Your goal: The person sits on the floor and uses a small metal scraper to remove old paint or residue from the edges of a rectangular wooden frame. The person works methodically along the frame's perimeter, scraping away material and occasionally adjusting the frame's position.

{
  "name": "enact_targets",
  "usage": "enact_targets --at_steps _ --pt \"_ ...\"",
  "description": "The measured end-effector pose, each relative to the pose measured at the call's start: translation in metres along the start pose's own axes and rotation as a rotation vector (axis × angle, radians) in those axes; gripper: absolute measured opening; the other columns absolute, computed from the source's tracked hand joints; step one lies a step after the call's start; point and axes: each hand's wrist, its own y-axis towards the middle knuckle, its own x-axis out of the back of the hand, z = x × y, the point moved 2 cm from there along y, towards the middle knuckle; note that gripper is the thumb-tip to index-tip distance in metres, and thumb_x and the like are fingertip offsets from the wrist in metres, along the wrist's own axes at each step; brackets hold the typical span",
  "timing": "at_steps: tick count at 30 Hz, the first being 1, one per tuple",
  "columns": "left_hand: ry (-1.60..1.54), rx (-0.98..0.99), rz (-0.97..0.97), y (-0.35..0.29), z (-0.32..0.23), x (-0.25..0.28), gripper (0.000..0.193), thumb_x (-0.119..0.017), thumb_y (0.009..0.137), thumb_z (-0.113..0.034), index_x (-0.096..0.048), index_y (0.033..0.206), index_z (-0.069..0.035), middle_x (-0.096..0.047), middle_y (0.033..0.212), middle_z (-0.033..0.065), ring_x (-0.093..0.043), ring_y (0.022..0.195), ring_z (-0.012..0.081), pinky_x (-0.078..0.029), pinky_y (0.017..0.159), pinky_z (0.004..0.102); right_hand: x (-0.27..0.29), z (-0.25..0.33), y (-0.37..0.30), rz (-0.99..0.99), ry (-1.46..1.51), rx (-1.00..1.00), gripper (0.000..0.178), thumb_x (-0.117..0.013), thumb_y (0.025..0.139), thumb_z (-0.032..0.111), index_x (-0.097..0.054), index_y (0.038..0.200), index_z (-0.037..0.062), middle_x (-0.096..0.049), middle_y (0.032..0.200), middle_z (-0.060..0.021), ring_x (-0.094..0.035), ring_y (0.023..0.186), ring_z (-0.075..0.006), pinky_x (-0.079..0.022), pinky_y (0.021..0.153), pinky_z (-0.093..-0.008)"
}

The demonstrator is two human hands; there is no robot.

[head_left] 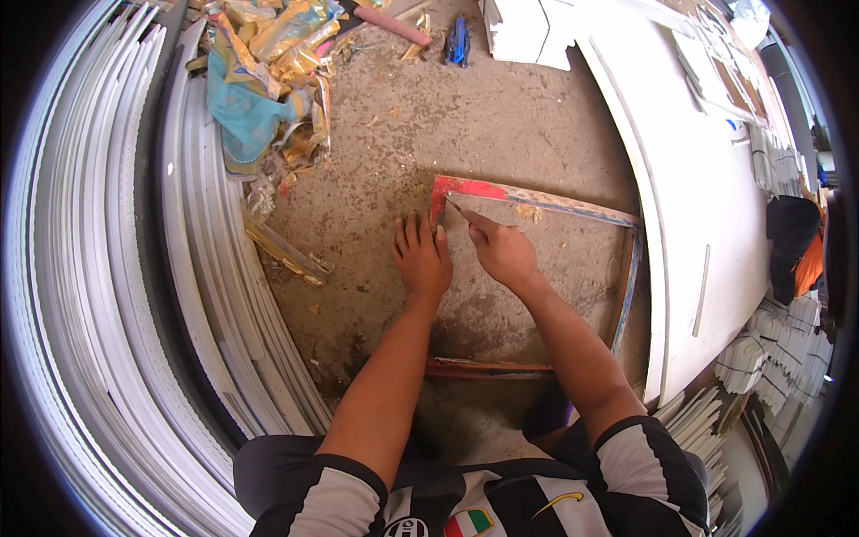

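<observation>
The frame [537, 197] lies flat on the concrete floor [358, 179], and the work looks underway at its far-left corner, where your tool [456, 207] tip meets it. That corner is bright red; the rest of the far side is scuffed into streaks of blue, brown and dull red, and the right side is similarly worn. You can't tell from this view which patches are finished, so how much remains is unclear; part of the left side is hidden by your left hand [422, 255].

That hand lies palm down, fingers slightly spread, at the frame's left side; whether it grips the side can't be told. Your right hand [506, 255] is closed around the slim, pointed tool, inside the frame's outline.

The frame has 4 narrow, straight sides, matte and rough. Beyond its far-left corner sits a heap of crinkled amber scraps [277, 54]; to its right lies a smooth white panel [698, 188].
</observation>
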Motion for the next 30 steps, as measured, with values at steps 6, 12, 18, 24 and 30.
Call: enact_targets --at_steps 6,12,18,24,30 --pt "-0.013 -0.013 -0.015 0.000 -0.001 0.001 0.050 -0.038 0.109 -0.037 -0.047 0.147 -0.005 -0.041 0.156 0.0194 -0.025 0.151 0.0401 -0.018 0.122 0.0587 -0.004 0.001 0.001 0.000 -0.046 0.019 0.037 -0.055 0.100 0.031 -0.062 0.137 0.0299 -0.073 0.090 -0.0215 -0.072 0.086 -0.0423 -0.058 0.077 -0.0546" --pt "-0.009 -0.025 -0.041 0.001 0.001 -0.001 0.048 -0.043 0.108 -0.035 -0.050 0.144 -0.004 -0.042 0.154 0.0191 -0.026 0.151 0.0403 -0.019 0.121 0.0586 0.005 0.016 0.002 0.073 -0.208 0.039 0.043 -0.053 0.100 0.026 -0.056 0.143 0.0269 -0.074 0.093 -0.0210 -0.073 0.089 -0.0406 -0.059 0.077 -0.0525" --pt "-0.053 -0.026 -0.052 -0.002 0.004 -0.007 0.048 -0.045 0.108 -0.034 -0.050 0.145 -0.004 -0.043 0.154 0.0167 -0.027 0.151 0.0399 -0.019 0.121 0.0589 0.001 0.025 0.001 0.164 -0.365 0.048 0.049 -0.053 0.099 0.022 -0.051 0.147 0.0239 -0.073 0.095 -0.0240 -0.073 0.089 -0.0429 -0.059 0.079 -0.0517" --pt "-0.089 -0.013 -0.024 0.001 0.001 -0.008 0.049 -0.045 0.108 -0.036 -0.050 0.145 -0.005 -0.042 0.154 0.0154 -0.025 0.151 0.0395 -0.017 0.121 0.0602 -0.013 -0.026 0.019 -0.008 0.161 0.269 0.047 -0.053 0.098 0.021 -0.055 0.145 0.0269 -0.073 0.095 -0.0229 -0.073 0.089 -0.0415 -0.059 0.078 -0.0538" --pt "-0.086 -0.041 -0.052 0.000 0.009 -0.005 0.048 -0.047 0.107 -0.036 -0.053 0.144 -0.006 -0.043 0.153 0.0173 -0.027 0.151 0.0401 -0.017 0.120 0.0611 0.017 0.015 0.005 0.160 -0.282 0.069 0.049 -0.055 0.095 0.020 -0.056 0.144 0.0257 -0.074 0.092 -0.0210 -0.074 0.087 -0.0381 -0.060 0.076 -0.0511"
